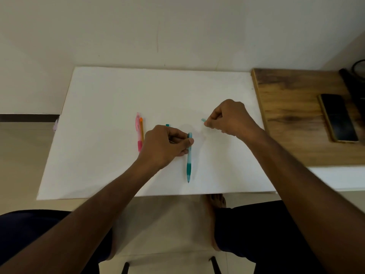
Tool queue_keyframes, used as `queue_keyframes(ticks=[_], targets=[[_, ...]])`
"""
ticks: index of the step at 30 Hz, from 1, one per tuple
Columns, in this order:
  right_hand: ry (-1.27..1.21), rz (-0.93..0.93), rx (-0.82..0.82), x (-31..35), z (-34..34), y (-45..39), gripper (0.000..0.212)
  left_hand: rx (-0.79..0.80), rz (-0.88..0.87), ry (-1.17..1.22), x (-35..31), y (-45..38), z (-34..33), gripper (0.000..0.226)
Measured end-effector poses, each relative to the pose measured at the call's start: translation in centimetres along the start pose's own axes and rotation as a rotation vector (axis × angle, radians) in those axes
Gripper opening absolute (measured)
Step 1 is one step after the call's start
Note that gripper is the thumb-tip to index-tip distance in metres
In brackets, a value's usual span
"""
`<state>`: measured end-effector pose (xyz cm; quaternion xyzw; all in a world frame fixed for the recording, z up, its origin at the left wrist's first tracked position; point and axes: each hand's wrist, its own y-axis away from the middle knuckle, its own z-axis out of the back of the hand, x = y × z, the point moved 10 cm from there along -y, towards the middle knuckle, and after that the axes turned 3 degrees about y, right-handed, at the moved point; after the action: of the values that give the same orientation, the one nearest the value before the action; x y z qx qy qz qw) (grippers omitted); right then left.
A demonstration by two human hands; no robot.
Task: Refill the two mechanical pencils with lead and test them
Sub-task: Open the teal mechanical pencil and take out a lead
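A: Seen from above, looking down at a white sheet (122, 91) covering most of a counter (296, 123).

B: And the hands?

A: Left hand (164, 147) just below centre, fingers curled round the upper barrel of a teal pencil (189, 157), thumb pressed against its side. Held nearly upright in the picture, tip pointing to 6 o'clock, down near the sheet's near edge.

B: Right hand?

A: Right hand (229, 117) at 2 o'clock from the left one, well apart from it. Fingers curled, pinching a small teal cap (203, 120) that sticks out toward 9 o'clock. Too small to tell more about it.

B: Second pencil?

A: Pink pencil (138, 131) flat on the sheet at 9 o'clock from the left hand, lying lengthwise from 12 to 6, lower end partly hidden behind that hand. Touching its right side, a thin orange tube (141, 128), parallel to it.

B: Anything else on the sheet?

A: A tiny teal piece (167, 125) peeking out just above the left knuckles, at 12 o'clock. Cannot tell what.

B: Off the sheet?

A: Bare wood of the counter at 3 o'clock, with a dark phone (338, 117) lying face up. Dark objects cut off by the frame at the far right corner. Pale wall behind. Below the counter edge, at 6 o'clock, dark-clothed knees and one bare foot (216, 202) on a light floor.
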<state>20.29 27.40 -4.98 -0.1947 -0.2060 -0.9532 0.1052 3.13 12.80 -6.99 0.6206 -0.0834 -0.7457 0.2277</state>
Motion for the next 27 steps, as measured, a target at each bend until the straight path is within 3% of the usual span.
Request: queue_keyframes(ticks=[6, 13, 18, 22, 24, 27], targets=[[0.026, -0.055, 0.031, -0.8, -0.8, -0.5, 0.032, -0.046, -0.009, -0.126, -0.2, -1.2, -1.1, 0.022], [-0.189, 0.006, -0.251, -0.5, 5.1, 0.4, 0.035, -0.127, -0.079, -0.273, -1.1, -1.5, -0.2, 0.028], [-0.005, 0.063, -0.226, 1.0, 4.4, 1.0, 0.035, -0.125, -0.113, -0.365, -2.3, -1.2, 0.5, 0.033], [-0.111, 0.071, -0.277, 0.9, 5.6, 1.2, 0.026, -0.352, -0.299, -0.714, -6.1, -0.4, 5.6, 0.026], [-0.199, 0.055, -0.304, 0.4, 6.1, 1.3, 0.023, -0.382, -0.265, -0.773, -6.0, -0.5, 7.8, 0.026], [-0.205, 0.064, -0.263, 0.5, 5.5, 1.3, 0.028, -0.291, -0.132, -0.803, -3.9, -0.8, 7.3, 0.040]])
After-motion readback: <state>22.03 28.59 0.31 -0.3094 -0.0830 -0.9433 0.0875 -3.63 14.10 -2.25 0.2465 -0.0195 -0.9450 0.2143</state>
